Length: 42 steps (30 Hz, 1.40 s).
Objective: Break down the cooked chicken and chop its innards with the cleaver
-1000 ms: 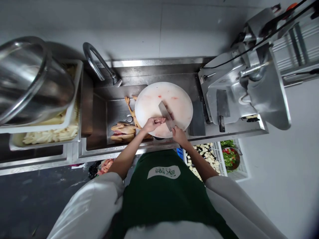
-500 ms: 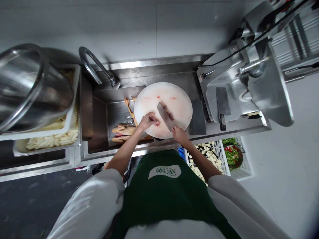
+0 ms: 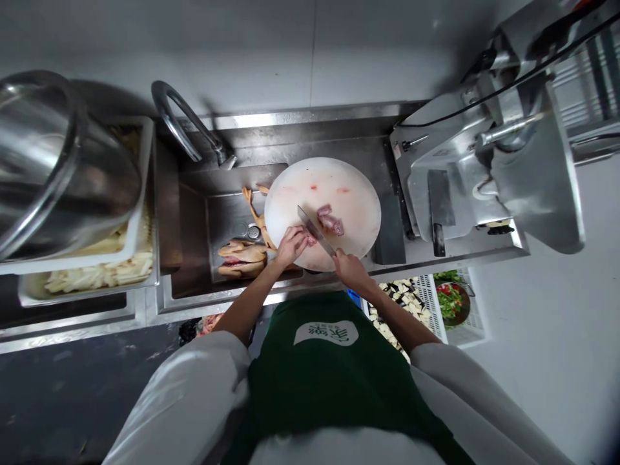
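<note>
A round white cutting board (image 3: 349, 181) lies across the sink edge in front of me. My right hand (image 3: 349, 268) is wrapped round the handle of a cleaver (image 3: 317, 231), its blade edge-down and pointing up and left. On the blade's left side my left hand (image 3: 292, 245) presses a piece of raw meat (image 3: 310, 239) to the board with closed fingers. Dark red cut meat pieces (image 3: 330, 221) rest right of the blade. A whole plucked bird (image 3: 242, 258) lies in the sink basin beside the board, with a yellow foot (image 3: 247, 194) near the board's left rim.
A curved faucet (image 3: 179, 119) rises behind the sink (image 3: 194, 219). At left stand a large steel pot (image 3: 97, 174) and a tray of pale strips (image 3: 101, 278). A slicing machine (image 3: 527, 161) with a second cleaver (image 3: 440, 200) is at right. Crates with cut vegetables (image 3: 411, 300) sit below.
The cleaver has turned from a broad-side tilt to edge-down and moved slightly left. The cut pieces right of it are now exposed. My left hand has shifted right and down, close to the blade.
</note>
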Each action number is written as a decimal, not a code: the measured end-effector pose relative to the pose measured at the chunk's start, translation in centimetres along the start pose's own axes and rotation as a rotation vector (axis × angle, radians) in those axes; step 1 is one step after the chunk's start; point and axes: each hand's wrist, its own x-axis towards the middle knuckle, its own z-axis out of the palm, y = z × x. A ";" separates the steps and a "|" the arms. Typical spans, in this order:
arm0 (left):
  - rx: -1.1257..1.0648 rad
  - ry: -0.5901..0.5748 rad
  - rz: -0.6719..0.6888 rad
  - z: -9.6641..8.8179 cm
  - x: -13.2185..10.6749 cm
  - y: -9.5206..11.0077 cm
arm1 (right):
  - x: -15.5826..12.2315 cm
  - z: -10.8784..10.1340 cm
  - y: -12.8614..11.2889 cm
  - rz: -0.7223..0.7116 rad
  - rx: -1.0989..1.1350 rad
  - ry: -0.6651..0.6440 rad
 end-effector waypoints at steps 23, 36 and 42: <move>0.118 0.066 0.102 0.4 0.6 -0.4 | 2.4 -0.2 -1.3 -0.073 0.029 0.007; 0.104 0.371 0.096 -5.1 5.2 4.4 | 0.5 3.1 1.0 0.024 0.096 -0.063; 0.167 0.389 0.368 -11.3 15.5 12.5 | 0.0 1.8 1.4 0.003 0.082 -0.041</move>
